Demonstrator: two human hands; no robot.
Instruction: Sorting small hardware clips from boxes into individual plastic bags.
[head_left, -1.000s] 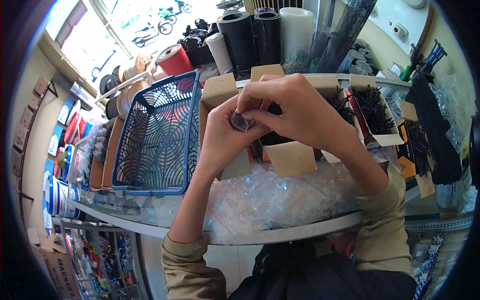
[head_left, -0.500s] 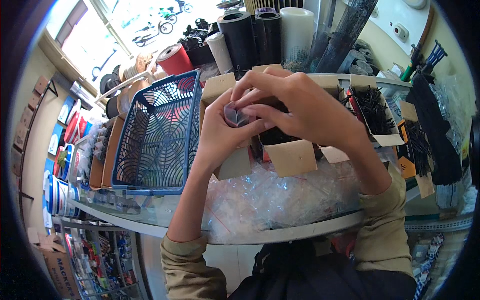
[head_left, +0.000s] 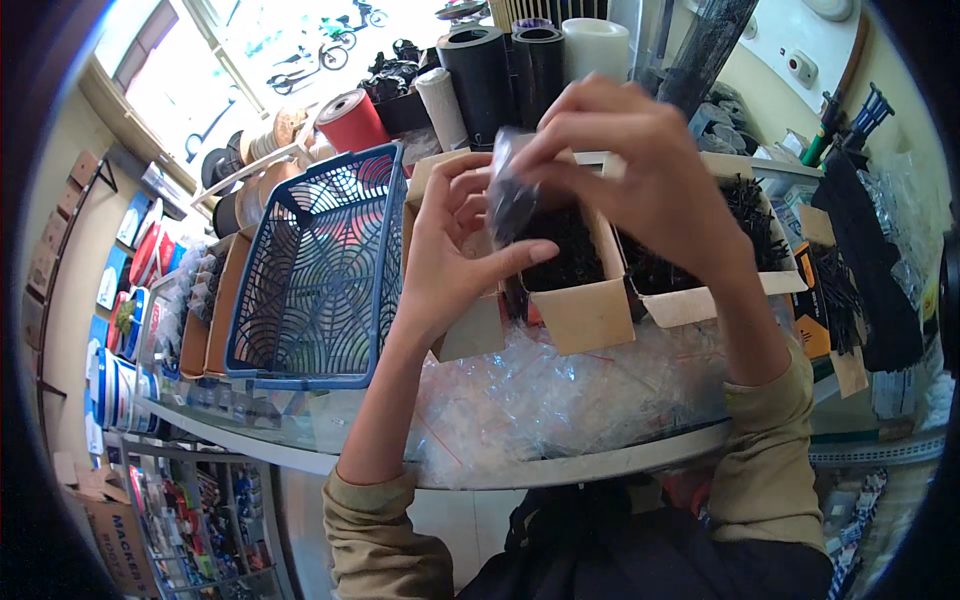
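A small clear plastic bag (head_left: pixel 513 205) with dark contents at its bottom hangs upright above the cardboard boxes. My right hand (head_left: pixel 635 155) pinches it near the top; the fingers are slightly blurred. Close by on the left is my left hand (head_left: pixel 445 245), its thumb stretched out and its fingers loosely curled, apart from the thumb. Whether those fingers touch the bag is unclear. Under the hands, an open cardboard box (head_left: pixel 580 320) holds small black pieces. To its right, another box (head_left: pixel 725 297) contains black spiky pieces, partly hidden by my right forearm.
A blue plastic basket (head_left: pixel 310 380) stands left of the boxes. Many clear plastic bags (head_left: pixel 560 400) are heaped along the near edge of the glass counter (head_left: pixel 300 450). Black rolls (head_left: pixel 475 85), a white roll (head_left: pixel 595 50) and a red roll (head_left: pixel 352 120) stand behind.
The bag, held between both hands before, has been raised and stretched upright by my right hand, which moved up and to the right. My left thumb has come away from it.
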